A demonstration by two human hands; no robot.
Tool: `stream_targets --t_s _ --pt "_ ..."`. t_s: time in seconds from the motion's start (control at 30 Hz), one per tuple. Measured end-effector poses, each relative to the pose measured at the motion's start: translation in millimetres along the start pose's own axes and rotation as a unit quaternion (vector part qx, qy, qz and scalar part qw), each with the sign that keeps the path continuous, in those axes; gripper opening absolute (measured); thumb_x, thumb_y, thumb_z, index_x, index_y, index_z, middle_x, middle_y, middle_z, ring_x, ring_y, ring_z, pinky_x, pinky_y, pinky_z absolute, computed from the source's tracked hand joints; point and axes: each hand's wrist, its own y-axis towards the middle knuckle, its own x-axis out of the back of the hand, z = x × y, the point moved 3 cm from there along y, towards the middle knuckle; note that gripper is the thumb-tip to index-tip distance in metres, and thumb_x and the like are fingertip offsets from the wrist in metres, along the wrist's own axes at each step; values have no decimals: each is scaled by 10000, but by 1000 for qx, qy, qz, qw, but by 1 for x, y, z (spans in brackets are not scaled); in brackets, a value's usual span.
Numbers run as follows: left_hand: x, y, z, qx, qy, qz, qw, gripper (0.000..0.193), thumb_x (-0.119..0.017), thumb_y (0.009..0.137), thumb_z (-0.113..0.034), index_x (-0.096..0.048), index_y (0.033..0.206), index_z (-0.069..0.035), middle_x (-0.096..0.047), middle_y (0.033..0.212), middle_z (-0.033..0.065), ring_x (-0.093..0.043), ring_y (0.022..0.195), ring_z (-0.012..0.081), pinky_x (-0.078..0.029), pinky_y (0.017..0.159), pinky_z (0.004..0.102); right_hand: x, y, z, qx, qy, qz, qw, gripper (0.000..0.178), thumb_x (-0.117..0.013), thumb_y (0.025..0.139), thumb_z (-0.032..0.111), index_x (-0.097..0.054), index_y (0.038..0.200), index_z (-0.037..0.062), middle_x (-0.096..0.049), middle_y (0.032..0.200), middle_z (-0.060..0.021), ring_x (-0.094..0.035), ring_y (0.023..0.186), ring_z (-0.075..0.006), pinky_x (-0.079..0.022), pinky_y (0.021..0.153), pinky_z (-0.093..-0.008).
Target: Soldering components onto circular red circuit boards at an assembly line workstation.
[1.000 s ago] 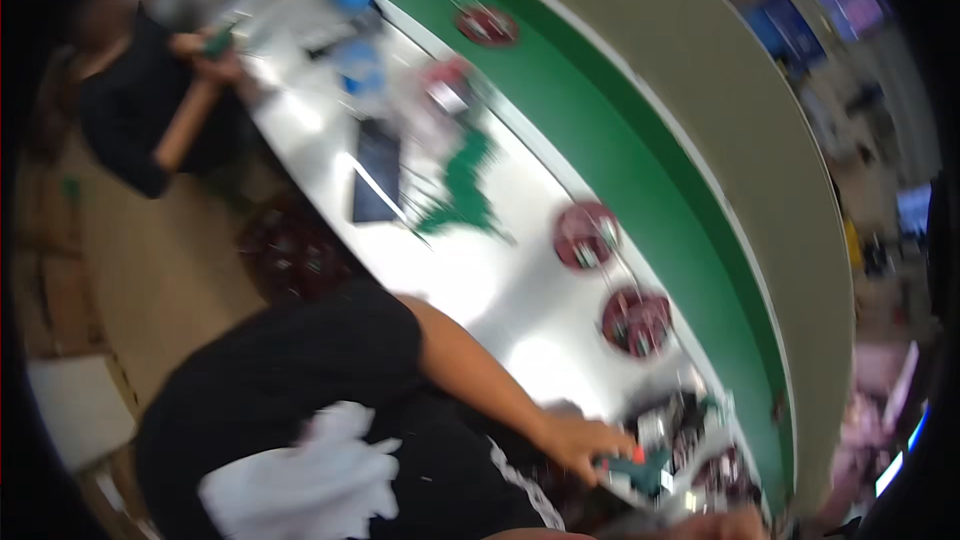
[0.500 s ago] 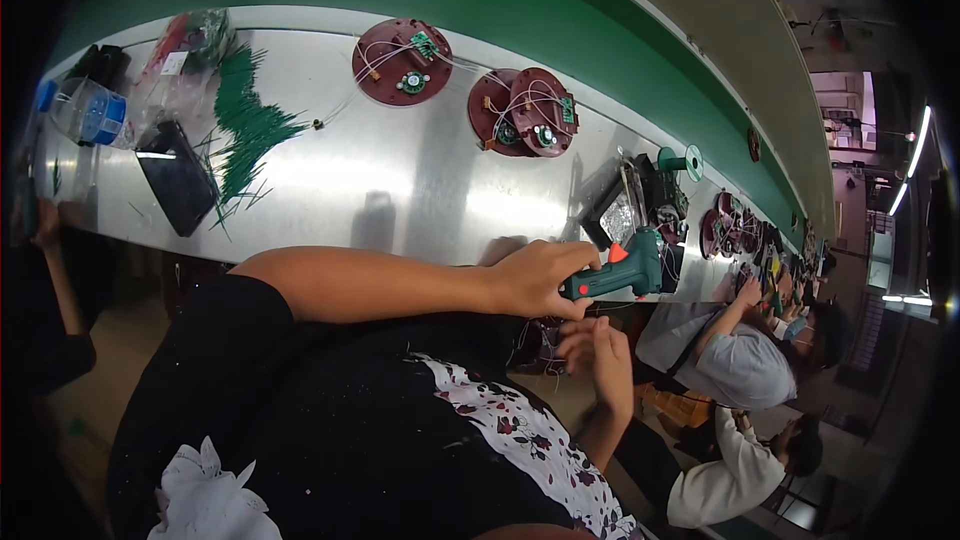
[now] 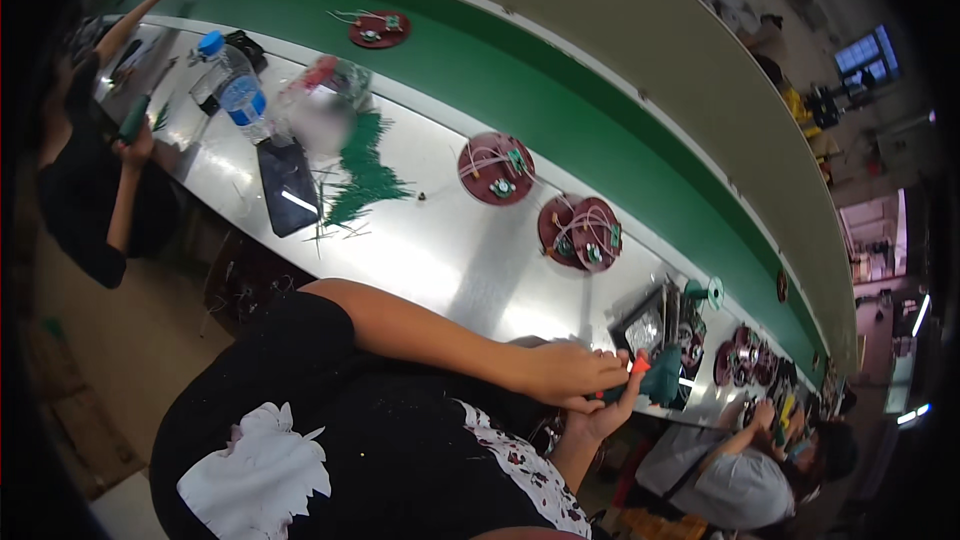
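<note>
Item: green pistol-shaped power tool [image 3: 661,377] with orange trigger, at the surface's near edge. Left hand [image 3: 570,374]: fingers clamped around its handle. Right hand [image 3: 602,420]: fingers against the tool beside the trigger; whether clamped, cannot tell. Metal surface [image 3: 425,250]: open room between green wires [image 3: 362,178] and the tool. Far edge: maroon disc [image 3: 494,170] with circuit boards; overlapping pair of maroon discs [image 3: 597,232]. Near edge, left: black smartphone [image 3: 286,185].
</note>
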Motion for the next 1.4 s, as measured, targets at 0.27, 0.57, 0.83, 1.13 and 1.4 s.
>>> stream_targets --t_s 0.27,0.57,0.83,1.13,1.4 --pt "221 21 29 207 243 -95 943 227 -785 819 -279 -686 920 -102 -684 923 87 -656 905 307 -499 848 468 26 -1 -9 25 -61 111 992 271 -549 1059 204 -515 1302 88 -635 1029 -95 -563 750 -166 -491 678 -304" --pt "495 -29 203 607 491 147 608 1016 -883 629 -616 -507 1425 -109 -528 1449 169 -557 1316 381 -518 1000 522 -5 -9 -18 2 -75 178 981 287 -520 1071 251 -518 1284 57 -631 964 -106 -533 693 -152 -441 598 -283" --pt "491 -47 243 510 481 118 703 814 -850 668 -559 -624 1295 -90 -617 1338 183 -656 1186 369 -570 936 479 -12 -11 -22 47 -76 104 991 294 -538 1064 264 -515 1261 47 -609 937 -93 -549 699 -163 -431 564 -276" --pt "347 44 38 255 352 82 897 717 -809 691 -595 -691 1051 14 -688 1035 232 -697 965 387 -574 817 478 -24 -22 -19 10 -104 38 994 361 -567 1049 388 -548 1231 77 -611 943 -50 -500 643 -124 -411 555 -241" --pt "164 -62 -27 346 261 66 899 773 -854 618 -547 -635 1033 66 -616 1045 223 -625 985 380 -521 856 447 -18 -9 -35 16 -130 113 985 345 -494 1095 378 -513 1278 86 -613 946 -49 -502 653 -110 -398 560 -215"
